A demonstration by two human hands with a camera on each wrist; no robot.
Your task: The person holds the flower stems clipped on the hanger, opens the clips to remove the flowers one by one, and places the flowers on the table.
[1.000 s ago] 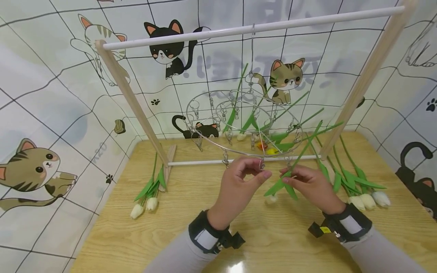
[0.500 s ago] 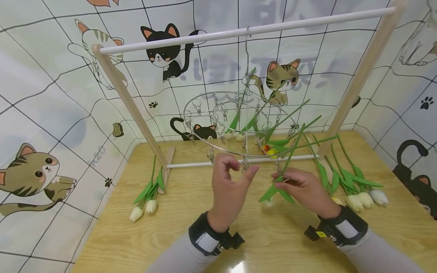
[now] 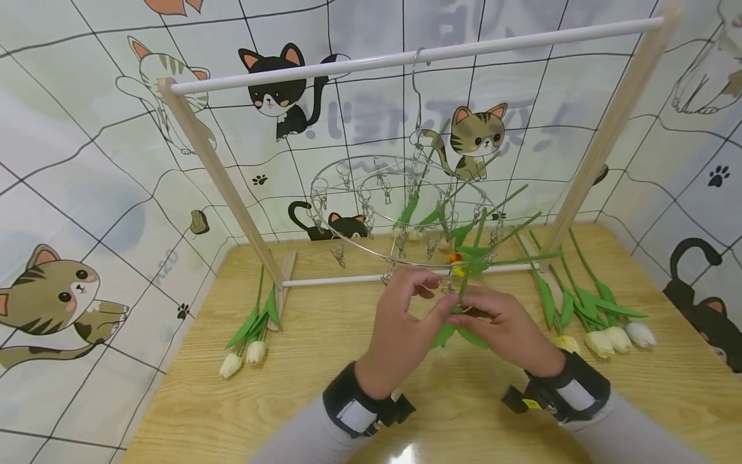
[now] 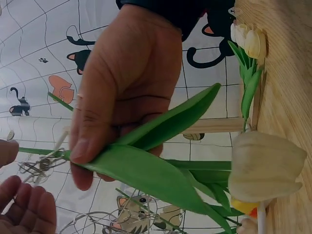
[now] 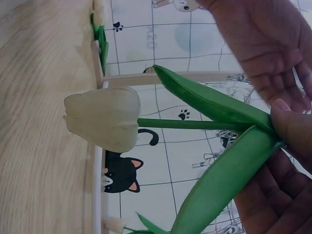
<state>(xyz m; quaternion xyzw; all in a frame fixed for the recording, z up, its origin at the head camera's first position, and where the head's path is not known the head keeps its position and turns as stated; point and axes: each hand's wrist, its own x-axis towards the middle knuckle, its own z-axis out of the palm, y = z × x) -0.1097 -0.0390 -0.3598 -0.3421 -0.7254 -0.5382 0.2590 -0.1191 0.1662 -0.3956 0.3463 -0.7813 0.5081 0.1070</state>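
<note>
- Pinches the stem of a white tulip (image 5: pixel 102 119) between thumb and fingers of the right hand (image 3: pixel 504 325), bloom down and stem rising, above the middle of the tabletop (image 3: pixel 220 399).
- Curves the left hand (image 3: pixel 408 322) just beside the right, with a narrow gap between thumb and fingers, next to a metal clip (image 4: pixel 44 165); cannot tell about contact with the clip.
- Shows the tulip's whole bloom in both wrist views; hides it in the head view, leaving only leaves and stem in sight there.
- Shows the full round wire hanger (image 3: pixel 406 261) only in the head view, hooked over the white bar (image 3: pixel 522 43) of a wooden stand (image 3: pixel 223 180); catches just bits of it in the wrist views.
- Has two other white tulips (image 3: pixel 256 352) near the tabletop's left edge, three pale tulips (image 3: pixel 620 341) beside a yellow bloom (image 3: pixel 568 344) toward the right edge, and a red-and-yellow bloom (image 3: pixel 458 263) toward the back edge.
</note>
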